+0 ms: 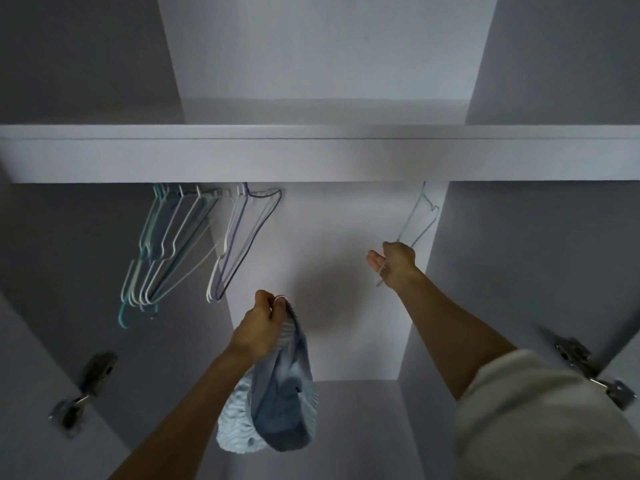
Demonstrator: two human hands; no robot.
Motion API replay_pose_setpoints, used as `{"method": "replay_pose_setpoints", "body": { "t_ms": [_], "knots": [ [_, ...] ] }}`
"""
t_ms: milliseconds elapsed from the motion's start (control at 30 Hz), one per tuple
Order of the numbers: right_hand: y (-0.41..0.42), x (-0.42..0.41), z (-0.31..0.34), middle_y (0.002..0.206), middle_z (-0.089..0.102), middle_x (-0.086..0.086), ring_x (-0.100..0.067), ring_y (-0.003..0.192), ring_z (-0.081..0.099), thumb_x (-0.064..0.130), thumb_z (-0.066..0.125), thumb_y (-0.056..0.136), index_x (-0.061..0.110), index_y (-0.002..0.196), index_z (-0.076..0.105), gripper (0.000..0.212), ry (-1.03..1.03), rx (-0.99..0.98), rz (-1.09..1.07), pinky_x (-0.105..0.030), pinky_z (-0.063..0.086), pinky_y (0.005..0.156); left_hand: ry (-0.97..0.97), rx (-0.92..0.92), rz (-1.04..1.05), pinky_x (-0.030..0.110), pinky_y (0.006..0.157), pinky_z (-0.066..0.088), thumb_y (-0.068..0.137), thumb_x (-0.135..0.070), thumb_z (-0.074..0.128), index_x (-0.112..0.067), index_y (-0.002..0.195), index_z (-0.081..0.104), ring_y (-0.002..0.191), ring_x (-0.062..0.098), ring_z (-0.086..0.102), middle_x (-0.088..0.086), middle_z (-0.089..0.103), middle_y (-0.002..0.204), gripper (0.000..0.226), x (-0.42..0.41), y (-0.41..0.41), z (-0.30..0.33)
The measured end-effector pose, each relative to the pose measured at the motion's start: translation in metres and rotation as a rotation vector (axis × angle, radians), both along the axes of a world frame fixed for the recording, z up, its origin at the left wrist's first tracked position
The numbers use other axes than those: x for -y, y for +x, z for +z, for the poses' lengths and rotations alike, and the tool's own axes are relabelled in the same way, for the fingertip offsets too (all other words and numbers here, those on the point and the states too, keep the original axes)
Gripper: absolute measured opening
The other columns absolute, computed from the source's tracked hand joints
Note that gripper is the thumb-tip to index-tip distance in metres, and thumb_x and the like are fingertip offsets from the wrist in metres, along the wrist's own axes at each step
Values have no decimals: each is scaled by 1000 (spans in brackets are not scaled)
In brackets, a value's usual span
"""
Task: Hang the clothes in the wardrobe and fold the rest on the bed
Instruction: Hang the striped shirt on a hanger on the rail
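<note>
Fingers of left hand pinch together on top edge of blue garment, thumb and fingertips bunched around fabric near a small loop at the top. Garment hangs down from that grip in front of the left forearm, mid-lower centre of view, inside the open wardrobe; ribbed blue-grey outer layer, paler light-blue patterned cloth showing at its lower left. Not on any hanger.

Right hand is raised to the right, well apart from the garment, fingers curled round the lower bar of a thin pale-green wire hanger; the fingertips point left, a short end of the wire sticks out below the hand. That hanger's hook goes up behind the shelf front, rail itself hidden. Light-coloured short sleeve covers the right upper arm at lower right.

Left of centre, a bunch of bare wire hangers hang close together under the shelf, teal, white and grey; just beside them to the right, a smaller group with white, purple and dark wires. White shelf runs across the whole view above the hangers, compartment above it divided by upright panels. Metal door hinges at lower left and lower right, blurred.
</note>
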State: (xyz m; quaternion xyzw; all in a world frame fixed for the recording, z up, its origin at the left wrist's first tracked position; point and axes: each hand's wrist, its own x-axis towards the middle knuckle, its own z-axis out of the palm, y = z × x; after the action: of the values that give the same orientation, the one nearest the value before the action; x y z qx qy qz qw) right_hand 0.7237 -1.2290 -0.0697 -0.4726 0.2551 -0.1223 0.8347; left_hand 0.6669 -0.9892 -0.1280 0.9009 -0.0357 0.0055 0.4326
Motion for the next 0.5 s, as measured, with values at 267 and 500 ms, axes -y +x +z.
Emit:
{"method": "replay_pose_setpoints", "body": {
  "t_ms": [267,500],
  "knots": [
    [-25,16,14,60,32,-1,-4,29,27,-6,24,95,9,98,58,37,-129,72,-62,-16,27,32,-186,-53,21,28,74,38,101,-32,34,-10,105,41,76,10,52,2,55,89,24,12,-10,15],
    [-78,36,-7,59,35,0,-2,32,29,15,44,100,11,92,62,20,-433,137,52,-16,28,33,-440,-166,111,36,79,51,99,-34,40,-8,112,48,87,24,61,12,60,98,30,33,-45,11]
  ]
}}
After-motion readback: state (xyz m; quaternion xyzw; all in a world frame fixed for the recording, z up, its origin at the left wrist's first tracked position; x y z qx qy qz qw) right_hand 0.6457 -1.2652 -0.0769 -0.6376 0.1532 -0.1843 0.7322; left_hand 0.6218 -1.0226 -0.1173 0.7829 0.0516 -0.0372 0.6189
